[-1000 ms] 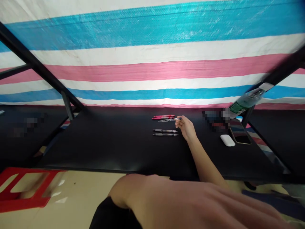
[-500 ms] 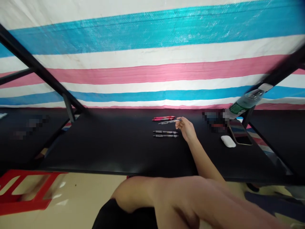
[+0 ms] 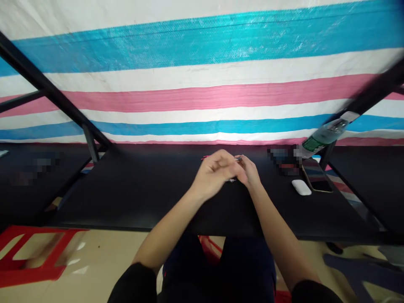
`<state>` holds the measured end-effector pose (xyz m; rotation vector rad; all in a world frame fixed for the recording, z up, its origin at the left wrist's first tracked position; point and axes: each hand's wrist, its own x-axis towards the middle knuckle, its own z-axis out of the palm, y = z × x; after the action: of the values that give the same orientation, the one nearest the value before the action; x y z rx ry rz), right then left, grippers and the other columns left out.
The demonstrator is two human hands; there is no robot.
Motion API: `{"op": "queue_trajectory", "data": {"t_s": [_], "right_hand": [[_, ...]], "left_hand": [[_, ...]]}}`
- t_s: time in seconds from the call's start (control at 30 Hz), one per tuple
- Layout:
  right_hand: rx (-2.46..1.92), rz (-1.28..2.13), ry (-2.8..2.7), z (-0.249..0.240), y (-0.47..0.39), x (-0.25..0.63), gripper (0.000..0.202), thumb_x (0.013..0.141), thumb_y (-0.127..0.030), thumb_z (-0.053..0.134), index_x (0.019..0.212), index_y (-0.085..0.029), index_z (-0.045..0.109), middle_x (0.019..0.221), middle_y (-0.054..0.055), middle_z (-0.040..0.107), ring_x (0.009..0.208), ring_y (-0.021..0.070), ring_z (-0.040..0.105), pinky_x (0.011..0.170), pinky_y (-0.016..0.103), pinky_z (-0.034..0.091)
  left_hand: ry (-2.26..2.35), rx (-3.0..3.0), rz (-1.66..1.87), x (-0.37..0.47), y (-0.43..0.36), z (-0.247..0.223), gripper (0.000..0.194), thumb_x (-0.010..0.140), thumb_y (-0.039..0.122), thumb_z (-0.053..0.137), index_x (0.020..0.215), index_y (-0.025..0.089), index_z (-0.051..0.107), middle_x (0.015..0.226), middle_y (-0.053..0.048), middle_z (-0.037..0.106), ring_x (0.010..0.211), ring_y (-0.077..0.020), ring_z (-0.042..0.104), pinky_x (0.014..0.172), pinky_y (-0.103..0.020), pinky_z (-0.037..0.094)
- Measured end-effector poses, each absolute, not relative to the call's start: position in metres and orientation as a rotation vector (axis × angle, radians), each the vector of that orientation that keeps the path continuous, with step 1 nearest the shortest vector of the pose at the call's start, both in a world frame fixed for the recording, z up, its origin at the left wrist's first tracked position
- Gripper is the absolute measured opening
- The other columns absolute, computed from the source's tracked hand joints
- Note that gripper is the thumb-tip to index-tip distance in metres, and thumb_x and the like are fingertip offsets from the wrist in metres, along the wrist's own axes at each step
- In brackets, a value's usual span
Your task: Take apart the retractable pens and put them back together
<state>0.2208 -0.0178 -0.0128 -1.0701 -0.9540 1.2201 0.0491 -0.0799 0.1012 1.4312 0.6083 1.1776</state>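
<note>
My right hand [image 3: 251, 171] is above the desk [image 3: 142, 185], its fingers closed on the end of a clear-and-grey pen [image 3: 238, 159]. Only a short piece of that pen shows. My left hand [image 3: 214, 173] is just left of it, fingers loosely bent and thumb stretched towards the right hand. Nothing shows in the left fingers, and the two hands overlap in view. Behind the left hand, the end of a red pen [image 3: 205, 157] peeks out. Below the hands shows the tip of another clear pen [image 3: 231, 180]; the other pens are hidden.
On the right lie a white earphone case [image 3: 301, 187] and a phone [image 3: 317, 176]. A plastic bottle [image 3: 325, 136] leans by the black frame post. Striped sheeting [image 3: 202, 99] hangs behind the desk. A red stool [image 3: 47, 256] stands on the floor at left.
My left arm has swung from low across the front up onto the desk, bringing the left hand beside the right and over the pens. My right hand has stayed nearly still with its pen.
</note>
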Motion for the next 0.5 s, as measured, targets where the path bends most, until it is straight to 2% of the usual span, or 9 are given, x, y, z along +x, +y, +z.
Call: {"op": "queue_trajectory", "data": {"t_s": [0.1,0.17,0.3,0.5], "right_hand": [[-0.973,1.223,-0.851,-0.012,-0.017,0.220,0.032,0.077,-0.051,0.063,0.085,-0.020,0.065,0.066,0.001,0.062,0.059,0.0146,0.058,0.053,0.028,0.046],[-0.930,1.242,-0.823,-0.012,-0.017,0.218,0.031,0.075,-0.049,0.067,0.084,-0.019,0.066,0.065,0.001,0.062,0.057,0.0135,0.058,0.052,0.026,0.046],[-0.923,1.249,-0.858,-0.012,-0.018,0.217,0.031,0.077,-0.051,0.066,0.084,-0.020,0.066,0.068,0.001,0.063,0.060,0.0138,0.060,0.052,0.026,0.047],[-0.912,1.279,-0.869,-0.010,-0.020,0.213,0.033,0.077,-0.052,0.067,0.087,-0.021,0.068,0.069,0.001,0.065,0.062,0.0139,0.061,0.052,0.025,0.048]], "left_hand": [[0.851,1.369,1.410,0.029,-0.040,0.066,0.032,0.080,0.048,0.067,0.083,0.018,0.059,0.071,-0.003,0.066,0.067,-0.0148,0.062,0.073,-0.032,0.050],[1.042,1.434,1.447,0.016,-0.024,0.041,0.028,0.082,0.043,0.064,0.090,0.016,0.065,0.073,-0.003,0.067,0.069,-0.0143,0.061,0.074,-0.030,0.048],[1.166,1.533,1.255,0.008,-0.015,0.012,0.033,0.086,0.043,0.055,0.094,0.015,0.071,0.076,-0.005,0.068,0.070,-0.0149,0.060,0.068,-0.027,0.046],[1.143,1.563,1.182,0.015,-0.018,0.006,0.023,0.076,0.036,0.068,0.086,0.016,0.073,0.084,-0.006,0.071,0.071,-0.0163,0.060,0.065,-0.027,0.044]]}}
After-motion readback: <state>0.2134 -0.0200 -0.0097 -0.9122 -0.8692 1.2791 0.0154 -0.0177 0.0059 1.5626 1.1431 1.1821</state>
